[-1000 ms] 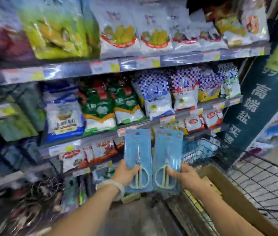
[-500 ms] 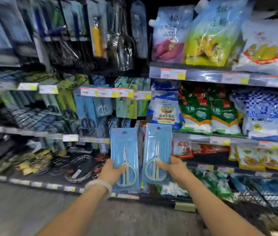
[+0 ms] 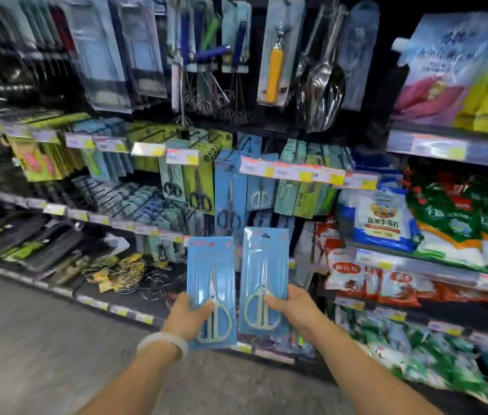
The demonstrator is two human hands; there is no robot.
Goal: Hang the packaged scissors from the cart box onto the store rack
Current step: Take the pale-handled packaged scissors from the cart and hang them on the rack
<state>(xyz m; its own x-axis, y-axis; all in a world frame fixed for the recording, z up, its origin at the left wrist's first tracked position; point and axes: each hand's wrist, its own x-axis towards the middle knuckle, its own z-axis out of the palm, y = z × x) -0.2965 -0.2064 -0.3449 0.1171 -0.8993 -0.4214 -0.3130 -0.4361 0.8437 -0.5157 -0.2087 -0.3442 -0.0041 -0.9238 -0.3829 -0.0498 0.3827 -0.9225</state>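
Observation:
I hold two blue blister packs of pale-handled scissors upright, side by side, in front of the store rack (image 3: pixel 293 172). My left hand (image 3: pixel 187 317) grips the lower edge of the left scissors pack (image 3: pixel 211 277). My right hand (image 3: pixel 295 307) grips the lower right edge of the right scissors pack (image 3: pixel 265 265), which sits slightly higher. Matching blue scissors packs (image 3: pixel 259 190) hang on the rack's hooks just above and behind them. The cart and its box are out of view.
Kitchen tools in packets (image 3: pixel 275 55) hang along the top rows, and green scissor cards (image 3: pixel 197 187) hang to the left. Shelves of food bags (image 3: pixel 383 217) fill the right side. Wire coils (image 3: pixel 123 274) lie on the bottom shelf beside the grey floor (image 3: pixel 27 339).
The view has swung left, from the food shelves and cart to the hanging-tool rack. Both hands have carried the two packs along, keeping the same grip.

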